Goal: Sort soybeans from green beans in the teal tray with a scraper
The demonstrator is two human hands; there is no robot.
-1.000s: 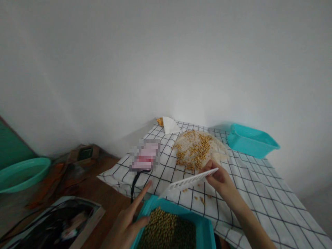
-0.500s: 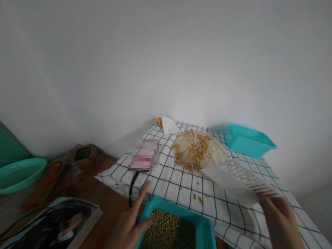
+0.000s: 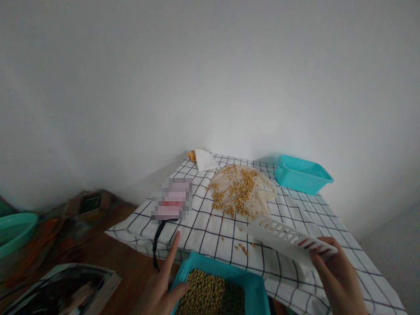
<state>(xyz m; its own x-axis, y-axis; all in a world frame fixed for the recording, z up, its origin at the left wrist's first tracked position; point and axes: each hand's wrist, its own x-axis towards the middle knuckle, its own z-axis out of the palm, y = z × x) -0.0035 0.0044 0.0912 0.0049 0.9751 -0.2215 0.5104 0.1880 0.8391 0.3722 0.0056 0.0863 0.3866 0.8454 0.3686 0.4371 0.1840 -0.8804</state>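
My left hand [image 3: 160, 286] is at the left rim of a teal plastic bin [image 3: 244, 276], thumb over the wall and index finger stretched forward. Inside the bin lie yellowish beans [image 3: 207, 292], with a dark green area [image 3: 234, 297] on the right. My right hand [image 3: 337, 271] grips the end of a white slotted plastic piece [image 3: 285, 238], which leans low over the checked cloth. Its far end is near a flat heap of soybeans [image 3: 244, 190] mixed with pale small grains [image 3: 221, 179]. A few stray beans [image 3: 243, 249] are scattered in front of it.
A second teal bin [image 3: 302, 175] stands at the table's back right. A blurred pink item [image 3: 173, 199] with a black strap [image 3: 157, 243] lies left. White paper [image 3: 205, 159] sits at the back. On the floor are a green basin [image 3: 16, 232] and a box [image 3: 75, 286].
The white slotted piece has tilted and dropped lower, its slots turned more toward me, with my right hand. The view has shifted slightly right. My left hand stays at the bin.
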